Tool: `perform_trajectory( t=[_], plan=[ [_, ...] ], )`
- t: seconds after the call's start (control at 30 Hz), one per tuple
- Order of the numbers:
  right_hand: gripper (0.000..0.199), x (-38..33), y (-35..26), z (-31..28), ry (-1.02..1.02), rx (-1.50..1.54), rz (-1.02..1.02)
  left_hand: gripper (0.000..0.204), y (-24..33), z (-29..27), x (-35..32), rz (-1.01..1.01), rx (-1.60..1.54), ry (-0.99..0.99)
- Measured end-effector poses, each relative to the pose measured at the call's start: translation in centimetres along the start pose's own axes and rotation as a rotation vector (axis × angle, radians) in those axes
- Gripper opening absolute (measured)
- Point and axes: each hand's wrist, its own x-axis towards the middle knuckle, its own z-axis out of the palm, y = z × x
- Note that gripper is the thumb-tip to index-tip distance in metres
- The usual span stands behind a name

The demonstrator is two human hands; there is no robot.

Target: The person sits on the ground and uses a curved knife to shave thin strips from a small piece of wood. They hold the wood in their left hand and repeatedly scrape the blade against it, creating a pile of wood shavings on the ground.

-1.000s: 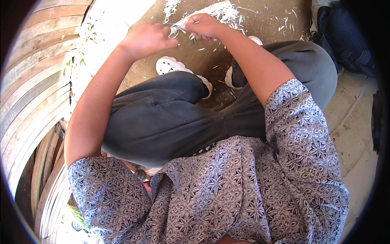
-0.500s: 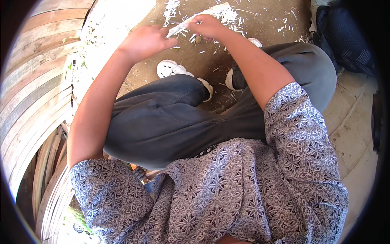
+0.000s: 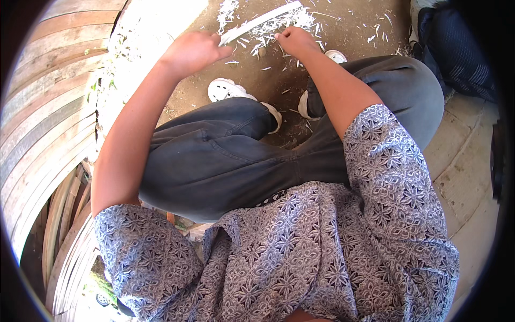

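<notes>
My left hand is closed around the near left end of a long, pale strip that looks like wood. The strip slants away up to the right, with its far end over a heap of shavings. My right hand is apart from the strip, below and to the right of it. Its fingers are curled in and pinched together; whatever they hold, if anything, is too small to make out.
White shavings are scattered over the brown ground. My feet, in white shoes, are just below the hands. Wooden slats curve along the left. A dark mesh bag stands at the upper right, by pale paving.
My right hand has come off the strip and moved to the right and a little toward me. The left hand keeps its hold in nearly the same place.
</notes>
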Motion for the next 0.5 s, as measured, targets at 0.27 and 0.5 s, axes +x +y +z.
perform_trajectory(
  t=[0.27, 0.5],
  plan=[
    [0.041, 1.0, -2.7, 1.0, -0.009, 0.279, -0.083, 0.030, -1.8, -1.1, -0.3, -0.149, -0.062, 0.017],
    [0.040, 1.8, -0.8, 0.4, 0.079, 0.438, -0.005, 0.022, -0.3, -4.1, 0.3, -0.133, -0.158, 0.056]
  ],
)
